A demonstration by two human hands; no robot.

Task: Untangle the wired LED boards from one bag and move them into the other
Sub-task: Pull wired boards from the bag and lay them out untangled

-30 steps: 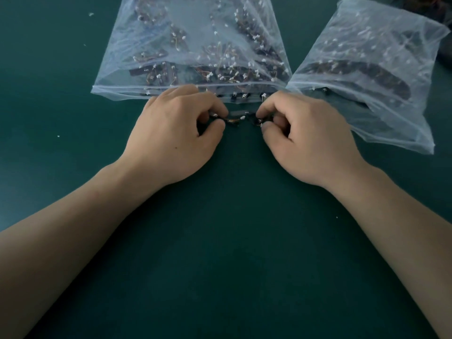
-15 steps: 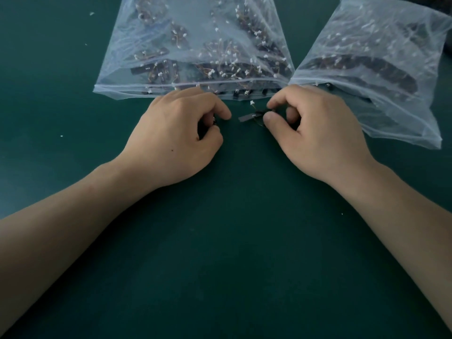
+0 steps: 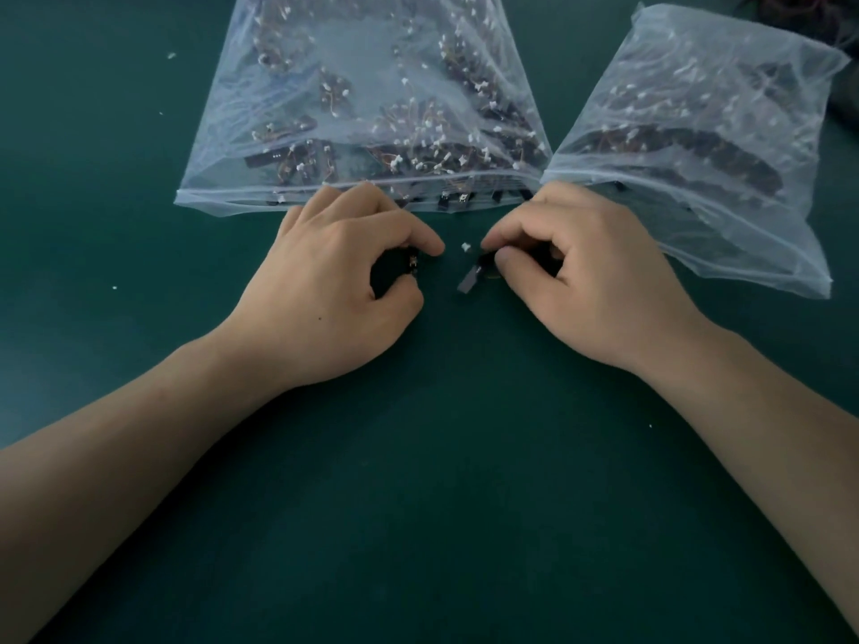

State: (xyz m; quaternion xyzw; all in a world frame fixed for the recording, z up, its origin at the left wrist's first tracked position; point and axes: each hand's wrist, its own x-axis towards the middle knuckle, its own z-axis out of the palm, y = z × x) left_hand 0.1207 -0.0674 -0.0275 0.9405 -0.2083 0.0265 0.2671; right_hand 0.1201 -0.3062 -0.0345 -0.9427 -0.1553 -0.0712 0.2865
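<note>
While our left hand (image 3: 334,290) pinches one small LED board (image 3: 412,263) between curled thumb and forefinger, our right hand (image 3: 585,281) pinches a second board (image 3: 468,282), its white connector (image 3: 465,246) poking up. Both are over the green table (image 3: 418,504), just before the left bag (image 3: 223,202) and right bag (image 3: 767,253), each holding more boards.

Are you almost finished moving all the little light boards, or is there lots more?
Some looks done: the right bag already holds rows of boards. In hand: the right hand pinches a dark board, a white plug beside it, and the left hand pinches a second piece, apart from it. To do: the left bag is full of tangled boards, so likely lots more.
</note>
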